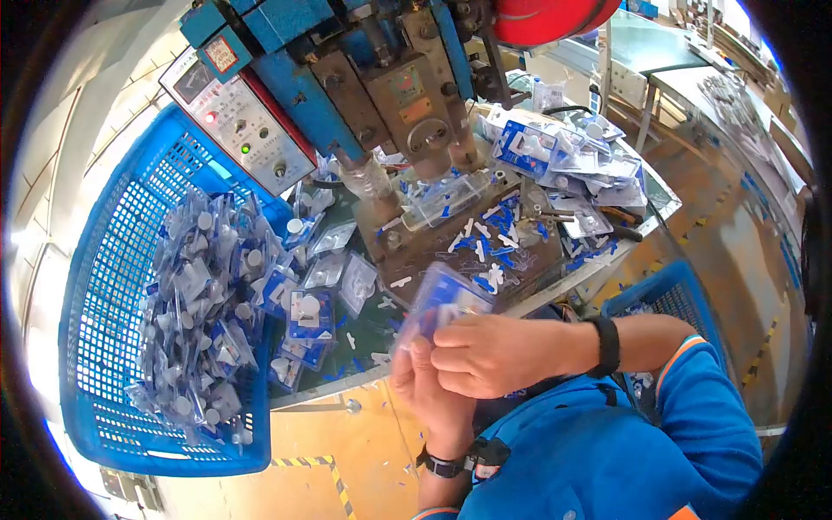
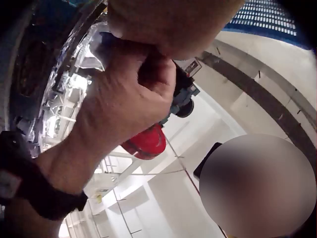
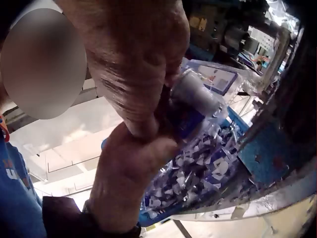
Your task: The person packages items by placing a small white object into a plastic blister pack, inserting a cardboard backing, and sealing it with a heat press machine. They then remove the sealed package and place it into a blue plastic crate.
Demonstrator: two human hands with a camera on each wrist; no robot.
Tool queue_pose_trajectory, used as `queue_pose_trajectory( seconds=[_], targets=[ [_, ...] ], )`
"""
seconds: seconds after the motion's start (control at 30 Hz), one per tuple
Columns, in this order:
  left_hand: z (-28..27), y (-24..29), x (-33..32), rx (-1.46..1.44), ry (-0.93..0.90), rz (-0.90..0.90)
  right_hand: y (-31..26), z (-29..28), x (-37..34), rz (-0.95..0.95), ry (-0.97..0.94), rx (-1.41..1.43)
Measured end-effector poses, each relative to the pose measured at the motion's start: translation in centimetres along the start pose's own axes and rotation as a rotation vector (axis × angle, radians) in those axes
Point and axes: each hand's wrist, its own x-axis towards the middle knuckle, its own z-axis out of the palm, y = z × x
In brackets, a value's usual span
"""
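Both hands meet around a clear plastic package with a blue card point(image 1: 446, 290), held in front of the press. The left hand point(image 1: 433, 390) grips its lower end from below, thumb up. Over it lies the right hand point(image 1: 511, 355), fingers curled at the package edge. The right wrist view shows a white round piece point(image 3: 193, 91) inside clear plastic beside the right hand point(image 3: 133, 59), with the left hand point(image 3: 129, 166) underneath. In the left wrist view the right hand point(image 2: 124, 94) has bent fingers against the left hand point(image 2: 173, 25); the package is mostly hidden there.
A blue basket point(image 1: 104, 260) full of packages stands at the left. The blue press point(image 1: 407, 95) rises behind the hands, with blue and white scraps point(image 1: 494, 243) on its base. More packages point(image 1: 598, 173) are piled at the right; another blue basket point(image 1: 676, 295) stands lower.
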Motion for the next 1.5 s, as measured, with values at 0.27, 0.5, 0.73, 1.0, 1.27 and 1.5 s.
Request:
queue_pose_trajectory(
  seconds=[0.27, 0.5, 0.73, 1.0, 1.27, 1.5],
  targets=[
    [-1.6, 1.1, 2.4, -0.358, 0.023, -0.028, -2.0, -5.0, -4.3, 0.242, -0.350, 0.341],
    [-0.2, -0.4, 0.8, -0.358, -0.104, -0.266, -2.9, -4.2, -8.2, 1.050, 0.117, 0.642],
    [-1.8, -1.3, 1.7, 0.658, -0.257, 0.085, -4.3, -11.3, -15.6, 1.320, -0.315, 0.417],
    [-7.5, -0.2, 10.1, 1.856, 0.020, 0.627, -4.8, -12.9, -22.0, 1.353, -0.320, -0.055],
    [-7.2, 2.1, 9.7, 1.603, 0.145, 0.859, 0.4, -10.8, -11.3, 0.818, -0.095, 0.251],
    [4.3, -0.2, 8.2, 1.467, -0.295, 1.153, 5.2, -4.2, -7.0, 0.561, 0.125, -0.109]
  ],
)
